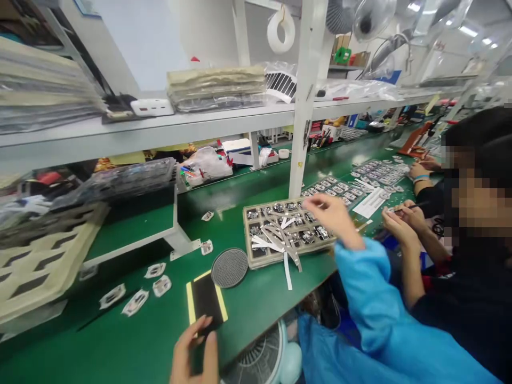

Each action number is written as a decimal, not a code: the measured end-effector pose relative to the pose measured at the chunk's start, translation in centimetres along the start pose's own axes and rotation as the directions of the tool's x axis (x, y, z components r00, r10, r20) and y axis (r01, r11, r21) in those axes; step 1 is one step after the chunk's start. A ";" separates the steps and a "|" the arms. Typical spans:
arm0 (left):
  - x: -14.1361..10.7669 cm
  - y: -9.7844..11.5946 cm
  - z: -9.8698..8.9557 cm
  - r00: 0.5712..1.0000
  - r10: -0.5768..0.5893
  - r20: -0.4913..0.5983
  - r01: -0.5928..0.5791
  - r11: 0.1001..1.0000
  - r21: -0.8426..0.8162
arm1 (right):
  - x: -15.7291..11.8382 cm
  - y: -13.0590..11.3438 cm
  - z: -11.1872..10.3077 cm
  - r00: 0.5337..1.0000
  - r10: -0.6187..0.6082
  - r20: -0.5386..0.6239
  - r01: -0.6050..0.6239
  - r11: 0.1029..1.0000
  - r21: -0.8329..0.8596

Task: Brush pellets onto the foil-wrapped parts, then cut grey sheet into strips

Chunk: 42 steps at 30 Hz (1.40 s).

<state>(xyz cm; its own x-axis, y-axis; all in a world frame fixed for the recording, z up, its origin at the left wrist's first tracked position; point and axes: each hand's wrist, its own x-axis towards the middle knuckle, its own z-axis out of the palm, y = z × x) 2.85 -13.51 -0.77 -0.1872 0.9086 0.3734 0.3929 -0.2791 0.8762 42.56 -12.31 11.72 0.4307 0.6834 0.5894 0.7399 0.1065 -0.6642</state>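
Note:
My right hand (330,213), in a blue sleeve (372,298), reaches over the back right part of a compartment tray (262,260). Its thumb and fingertips are pressed together; whatever they may hold is too small to make out. Small metal parts fill the tray's compartments, and white and grey strips (280,240) lie across them. At the bottom, my left hand (196,352) has its thumb and fingers apart, holding nothing, beside a black pad (206,301) with yellow edges. A round dark perforated disc (229,268) lies between the pad and the tray.
Several small white-framed parts (136,302) are scattered on the green table (160,341) at left. A shelf post (302,106) rises behind the tray. Co-workers' hands (404,221) work at the right. A fan (260,357) stands below the table edge.

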 end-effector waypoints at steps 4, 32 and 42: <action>-1.8 2.2 2.9 0.903 0.283 0.323 -0.245 0.957 -0.155 | -9.4 -1.6 4.8 0.999 -0.025 0.023 0.029 0.984 -0.174; -2.4 4.7 11.1 0.535 0.307 0.787 -0.365 0.924 -0.113 | -14.3 0.0 5.5 0.798 0.359 0.484 -0.254 0.929 -0.270; -1.4 4.7 12.1 0.633 0.138 0.761 0.050 0.975 -0.219 | -7.0 -1.8 -1.1 0.819 0.265 0.509 0.088 0.819 -0.567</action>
<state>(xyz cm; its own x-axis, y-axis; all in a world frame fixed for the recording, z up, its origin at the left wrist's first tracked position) 15.79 -12.29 -0.86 0.6213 0.7734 0.1258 0.1768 -0.2947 0.9391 38.78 -18.11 9.27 0.2852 0.9557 0.0727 0.9370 -0.2620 -0.2309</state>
